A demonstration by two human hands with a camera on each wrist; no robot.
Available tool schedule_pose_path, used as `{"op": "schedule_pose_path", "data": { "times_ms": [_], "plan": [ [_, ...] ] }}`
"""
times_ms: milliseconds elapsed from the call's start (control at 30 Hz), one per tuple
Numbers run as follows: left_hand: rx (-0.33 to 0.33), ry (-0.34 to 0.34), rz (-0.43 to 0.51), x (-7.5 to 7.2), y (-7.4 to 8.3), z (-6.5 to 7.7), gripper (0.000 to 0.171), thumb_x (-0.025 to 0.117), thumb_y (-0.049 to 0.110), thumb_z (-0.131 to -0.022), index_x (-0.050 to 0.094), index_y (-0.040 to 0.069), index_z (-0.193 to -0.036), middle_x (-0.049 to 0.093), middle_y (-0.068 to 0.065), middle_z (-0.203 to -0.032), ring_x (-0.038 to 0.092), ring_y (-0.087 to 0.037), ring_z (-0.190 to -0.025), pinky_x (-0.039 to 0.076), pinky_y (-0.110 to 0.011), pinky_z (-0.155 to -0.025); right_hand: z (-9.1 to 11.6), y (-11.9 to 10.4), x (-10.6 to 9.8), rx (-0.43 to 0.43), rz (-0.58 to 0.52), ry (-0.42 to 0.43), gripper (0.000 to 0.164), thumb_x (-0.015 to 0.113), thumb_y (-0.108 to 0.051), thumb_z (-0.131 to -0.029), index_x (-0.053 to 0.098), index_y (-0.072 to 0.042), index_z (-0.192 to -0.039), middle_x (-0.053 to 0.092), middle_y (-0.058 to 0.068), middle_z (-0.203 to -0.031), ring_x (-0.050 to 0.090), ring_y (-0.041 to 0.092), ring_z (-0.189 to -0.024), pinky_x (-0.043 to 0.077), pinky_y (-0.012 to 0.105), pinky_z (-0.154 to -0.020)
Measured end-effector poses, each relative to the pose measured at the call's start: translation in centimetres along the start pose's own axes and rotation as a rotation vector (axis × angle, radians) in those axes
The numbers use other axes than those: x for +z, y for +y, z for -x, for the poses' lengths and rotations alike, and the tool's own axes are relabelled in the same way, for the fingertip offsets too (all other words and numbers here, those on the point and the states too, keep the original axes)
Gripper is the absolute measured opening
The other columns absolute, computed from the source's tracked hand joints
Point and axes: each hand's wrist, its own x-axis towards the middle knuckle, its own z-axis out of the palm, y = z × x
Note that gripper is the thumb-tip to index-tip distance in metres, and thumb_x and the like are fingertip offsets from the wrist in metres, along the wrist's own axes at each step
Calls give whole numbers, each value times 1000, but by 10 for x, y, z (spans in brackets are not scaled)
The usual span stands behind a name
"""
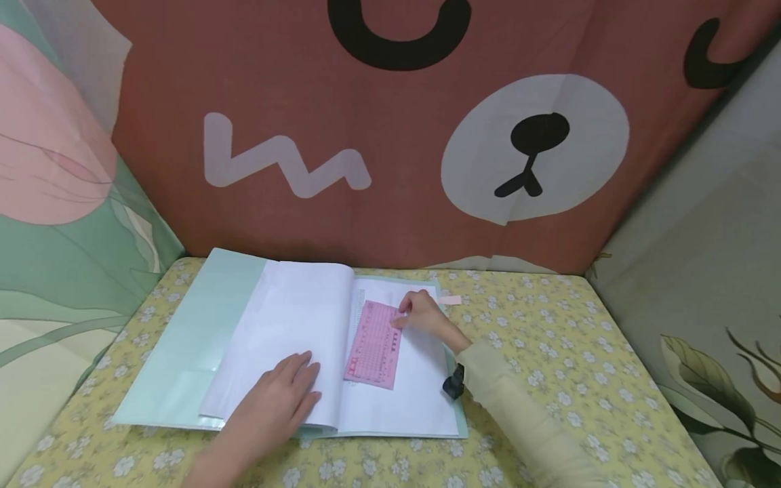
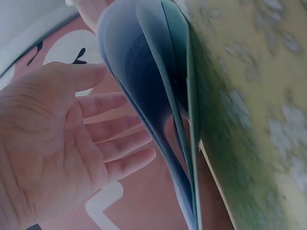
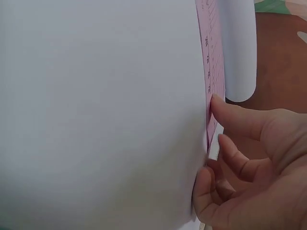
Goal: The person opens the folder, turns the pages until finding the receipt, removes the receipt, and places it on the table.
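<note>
A pale green folder (image 1: 177, 346) lies spread on the table, its white left page (image 1: 293, 305) curving up toward the spine. On the white right page (image 1: 421, 400) sits a pink printed slip (image 1: 375, 346), slightly tilted. My right hand (image 1: 424, 315) pinches the slip's upper right edge between thumb and fingers; the thumb (image 3: 235, 112) shows on its printed face in the right wrist view. Across the lower part of the left page rests my left hand (image 1: 274, 393), fingers extended. In the left wrist view, that hand's fingers (image 2: 124, 127) lie relaxed against the bulging sheet.
A yellow floral cloth (image 1: 525, 339) covers the table. A small pale pink tab (image 1: 450, 299) sticks out past the folder's right edge. Behind stands a brown bear-print curtain (image 1: 403, 217), with printed cloth at both sides. Something black (image 1: 454, 383) sits at my right wrist.
</note>
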Motion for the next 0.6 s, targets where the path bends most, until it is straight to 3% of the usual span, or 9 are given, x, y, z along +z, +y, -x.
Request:
{"op": "schedule_pose_path", "data": {
  "times_ms": [133,267,367,467,600],
  "plan": [
    [63,12,-6,3,9,-5,41,78,23,-93,70,-3,-123,65,-23,-129,63,-39,-121,59,-51,-89,1,-1,0,20,-24,-4,24,85,-8,-84,65,-2,-96,63,7,-91,55,20,-84,48,31,-76],
    [85,-9,8,3,17,-11,40,78,22,-93,70,-3,-123,65,-23,-130,62,-40,-124,58,-52,-92,2,-4,0,43,-48,-28,28,83,-7,-85,64,0,-106,62,8,-94,55,21,-86,48,32,-77],
    [96,-40,17,3,23,-16,40,77,23,-94,70,-3,-123,65,-23,-131,61,-40,-126,57,-53,-94,3,-5,-1,49,-50,-40,24,82,-8,-87,66,-1,-103,63,7,-93,55,20,-85,48,30,-76],
    [94,-75,28,4,27,-20,41,76,24,-95,70,-4,-124,65,-24,-132,60,-42,-127,56,-55,-96,3,-2,-1,46,-73,-17,16,80,-7,-88,68,-3,-96,63,6,-89,54,19,-82,46,27,-73],
    [43,-150,31,5,28,-24,43,73,26,-98,68,-5,-127,62,-27,-136,56,-45,-130,53,-58,-100,4,2,-5,46,-232,40,10,77,-4,-89,68,-1,-91,67,7,-84,56,17,-75,48,26,-67]
  ]
}}
